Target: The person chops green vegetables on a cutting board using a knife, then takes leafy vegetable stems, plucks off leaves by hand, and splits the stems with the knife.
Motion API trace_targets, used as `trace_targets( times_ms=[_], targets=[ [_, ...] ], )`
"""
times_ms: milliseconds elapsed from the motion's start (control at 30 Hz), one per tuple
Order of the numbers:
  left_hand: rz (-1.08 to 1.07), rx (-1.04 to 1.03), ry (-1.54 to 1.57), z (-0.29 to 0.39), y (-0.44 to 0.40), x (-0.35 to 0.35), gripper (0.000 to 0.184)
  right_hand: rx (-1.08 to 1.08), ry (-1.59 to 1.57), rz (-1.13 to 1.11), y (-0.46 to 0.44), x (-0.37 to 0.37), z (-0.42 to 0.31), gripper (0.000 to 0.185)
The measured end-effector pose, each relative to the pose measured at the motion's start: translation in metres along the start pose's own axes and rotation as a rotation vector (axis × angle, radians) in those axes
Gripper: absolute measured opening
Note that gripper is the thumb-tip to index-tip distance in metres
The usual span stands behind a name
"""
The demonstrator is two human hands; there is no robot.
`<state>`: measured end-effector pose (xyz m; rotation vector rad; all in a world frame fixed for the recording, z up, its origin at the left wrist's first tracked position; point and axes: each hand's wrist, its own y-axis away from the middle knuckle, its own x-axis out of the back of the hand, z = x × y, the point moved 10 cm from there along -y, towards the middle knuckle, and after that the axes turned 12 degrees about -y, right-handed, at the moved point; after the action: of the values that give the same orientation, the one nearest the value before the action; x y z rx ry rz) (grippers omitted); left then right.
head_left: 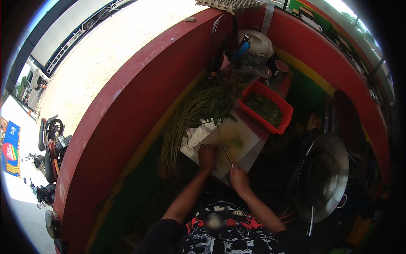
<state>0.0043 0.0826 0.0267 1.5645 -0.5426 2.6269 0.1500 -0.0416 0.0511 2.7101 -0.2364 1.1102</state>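
My right hand (240, 178) is closed round the handle of a knife (225, 148), whose blade points up and left over the white cutting board (246, 130). Chopped green bits (237, 142) lie on the board to the right of the blade. Left of the knife, my left hand (207, 156) rests at the board's left edge with its fingers curled in; what they hold, if anything, is hidden. Long-stemmed leafy greens (191, 111) are heaped beyond and left of the board. A red plastic basin (284, 111) at the board's upper right holds cut greens.
A large metal wok (325, 178) stands at the right. A rice cooker (256, 44) and a blue-handled tool (242, 49) are at the back. The red curved wall (139, 76) runs along the left, with parked motorbikes (50, 152) outside. An egg tray (228, 5) sits on top.
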Motion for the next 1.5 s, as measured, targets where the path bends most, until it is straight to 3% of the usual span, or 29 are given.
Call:
trace_targets(
  times_ms=[167, 500, 567, 667, 1500],
  targets=[
    [-0.037, 0.124, 0.045, 0.000, -0.001, 0.010, 0.021, -0.038, -0.002, -0.088, 0.021, -0.008, 0.002, 0.026],
    [0.054, 0.042, 0.044, 0.000, 0.007, 0.016, 0.019, -0.005, 0.021, -0.032, -0.009, -0.026, 0.002, 0.027],
    [-0.011, -0.012, 0.074, 0.002, 0.006, 0.009, 0.019, -0.011, -0.026, -0.037, -0.001, -0.023, 0.007, 0.026],
    [-0.092, 0.012, 0.059, -0.003, 0.009, 0.000, 0.022, 0.027, -0.033, -0.039, 0.012, -0.014, 0.004, 0.024],
    [-0.153, 0.095, 0.032, -0.009, 0.008, -0.007, 0.019, -0.037, 0.019, -0.042, -0.002, -0.033, 0.003, 0.022]
  ],
)
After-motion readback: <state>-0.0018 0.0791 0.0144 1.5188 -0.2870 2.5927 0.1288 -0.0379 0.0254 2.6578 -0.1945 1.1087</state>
